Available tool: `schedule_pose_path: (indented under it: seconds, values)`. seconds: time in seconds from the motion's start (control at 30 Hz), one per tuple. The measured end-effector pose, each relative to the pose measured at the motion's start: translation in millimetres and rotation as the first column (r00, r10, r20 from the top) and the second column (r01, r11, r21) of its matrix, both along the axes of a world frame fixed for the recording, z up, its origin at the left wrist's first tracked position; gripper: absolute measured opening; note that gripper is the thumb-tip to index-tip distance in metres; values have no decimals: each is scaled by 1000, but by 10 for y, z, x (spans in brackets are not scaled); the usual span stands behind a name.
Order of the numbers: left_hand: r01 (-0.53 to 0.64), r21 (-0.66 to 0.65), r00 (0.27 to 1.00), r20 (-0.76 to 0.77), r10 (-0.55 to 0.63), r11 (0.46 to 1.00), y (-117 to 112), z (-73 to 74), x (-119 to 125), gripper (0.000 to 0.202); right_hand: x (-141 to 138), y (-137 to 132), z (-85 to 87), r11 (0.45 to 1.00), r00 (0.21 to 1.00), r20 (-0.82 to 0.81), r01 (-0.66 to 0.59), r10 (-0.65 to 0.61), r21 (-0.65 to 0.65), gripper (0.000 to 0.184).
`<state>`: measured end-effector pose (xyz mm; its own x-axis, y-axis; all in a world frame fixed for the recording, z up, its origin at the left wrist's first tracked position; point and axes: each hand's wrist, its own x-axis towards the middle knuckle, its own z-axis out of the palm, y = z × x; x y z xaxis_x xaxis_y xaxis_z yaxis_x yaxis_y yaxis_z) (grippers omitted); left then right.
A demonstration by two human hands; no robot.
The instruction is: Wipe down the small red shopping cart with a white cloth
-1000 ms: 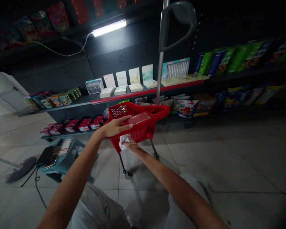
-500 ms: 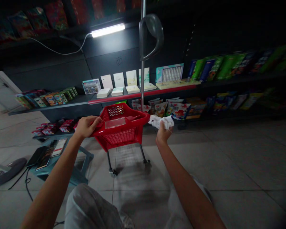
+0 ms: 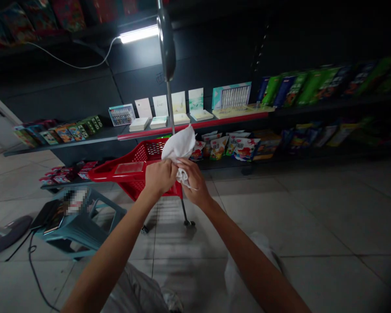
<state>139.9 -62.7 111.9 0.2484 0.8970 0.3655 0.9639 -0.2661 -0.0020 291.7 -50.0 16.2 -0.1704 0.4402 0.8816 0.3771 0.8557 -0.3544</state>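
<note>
Both my hands meet in front of me on a white cloth [image 3: 179, 145]. My left hand [image 3: 159, 176] is closed on its lower part, and my right hand [image 3: 193, 182] pinches it from the right. Part of the cloth sticks up above my fingers. Just behind my hands stands a small red shopping trolley [image 3: 130, 171] on wheels, its basket tilted to the left. Its grey pole and handle [image 3: 167, 43] rise up to the top of the view. Neither hand touches the trolley.
A teal plastic stool [image 3: 81, 221] with phones on it stands at the left, a cable and a fan base beside it. Dark shelves [image 3: 215, 121] with cards, snack packs and boxes run along the back. The floor is light tile; my knees show below.
My left hand has let go of the trolley's rim and joined my right hand on the cloth. My right hand has brought the cloth in from the right to the middle. The trolley has turned.
</note>
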Motion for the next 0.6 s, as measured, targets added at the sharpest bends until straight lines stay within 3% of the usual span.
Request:
schedule_pose_path:
  seconds: [0.13, 0.23, 0.33, 0.4, 0.5, 0.6]
  values:
    - [-23, 55, 997, 68, 20, 998, -18, -69, -4, 49, 24, 112, -106, 997, 994, -108, -15, 7, -77, 41]
    - [-22, 72, 997, 70, 17, 997, -74, -98, -118, 49, -61, 222, -193, 997, 969, -237, 56, -67, -55, 38]
    - [-14, 111, 997, 73, 6, 994, -113, -155, -257, 48, -225, 310, -259, 983, 890, -417, 159, -184, -94, 38]
    - [19, 169, 996, 85, -34, 985, -112, -215, -352, 46, -338, 330, -269, 977, 835, -512, 134, -203, -169, 45]
    - [71, 325, 991, 88, -105, 943, -77, -321, -482, 37, -472, 300, -191, 975, 779, -604, 38, -167, -221, 56]
    - [125, 488, 983, 60, -176, 864, -33, -408, -589, 34, -567, 265, 34, 983, 792, -595, 38, -140, -180, 58]
